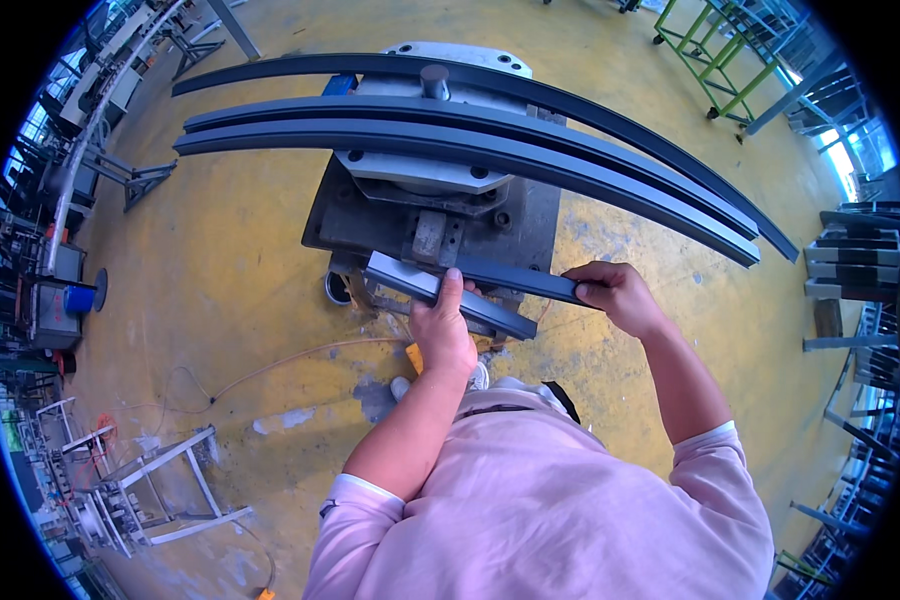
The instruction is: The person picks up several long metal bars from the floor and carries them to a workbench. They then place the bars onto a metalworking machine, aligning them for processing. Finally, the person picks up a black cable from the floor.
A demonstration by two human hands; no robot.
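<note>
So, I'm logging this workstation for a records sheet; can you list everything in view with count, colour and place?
Long bars: three, dark grey, across the machine
Short bars: two, dark grey, one in each hand
Machine: one, light plates over dark base, ahead of the person
Post: one, metallic, among the long bars
Cart: one, green-framed, upper right
Metal frame: one, grey, lower left
Stacked pieces: several, grey and dark, right side
Side equipment: too crowded to count, mixed colours, left edge
Floor: one, worn yellow, throughout
Shirt: one, pale pink, bottom centre
Left hand: one, bare, centre
Right hand: one, bare, right of centre
</note>
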